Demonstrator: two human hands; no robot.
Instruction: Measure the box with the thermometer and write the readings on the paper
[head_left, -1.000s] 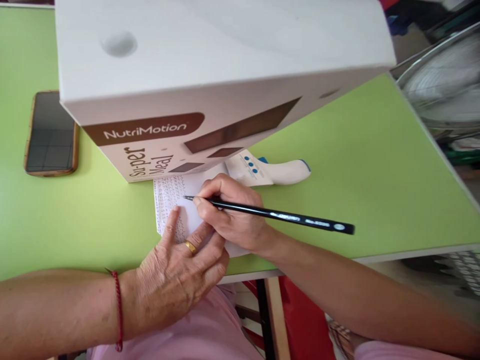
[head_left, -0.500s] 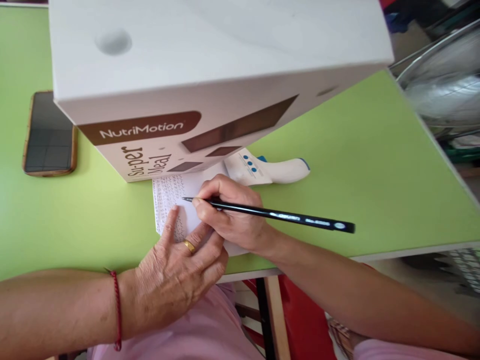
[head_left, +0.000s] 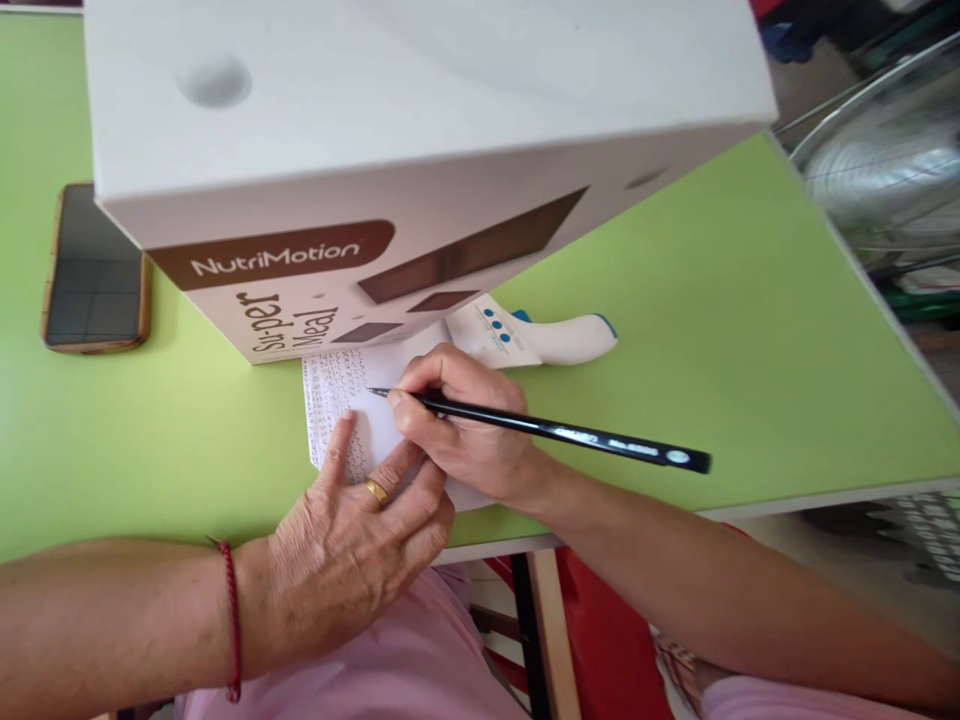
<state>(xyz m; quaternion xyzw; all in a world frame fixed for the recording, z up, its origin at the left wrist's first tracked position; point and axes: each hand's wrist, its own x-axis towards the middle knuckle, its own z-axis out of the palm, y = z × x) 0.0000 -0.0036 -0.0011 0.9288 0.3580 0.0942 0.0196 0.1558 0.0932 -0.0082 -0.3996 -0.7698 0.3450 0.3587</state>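
Note:
My right hand [head_left: 472, 420] grips a slim black pen [head_left: 577, 432] near its point, thumb and fingers pinched around it. The pen's tip is at a sheet of white paper [head_left: 379, 425], just right of rows of small handwritten marks. Fingers apart, my left hand [head_left: 367, 525] lies flat over the near part of the paper, its index fingertip beside the marks. A gold ring is on one of its fingers. The paper's far edge meets the foot of a large white carton [head_left: 442, 230] printed NutriMotion. My hands hide part of the sheet.
A white handheld device with a blue-tipped handle [head_left: 574, 340] lies right of the carton. Left of it is a phone in a brown case [head_left: 97, 280]. The green table [head_left: 720, 330] has a pale near edge. A fan [head_left: 885, 165] stands beyond its right side.
The pen tip has shifted slightly farther up the sheet, toward the carton. My left hand stays in place on the paper. The whole view has slid a little.

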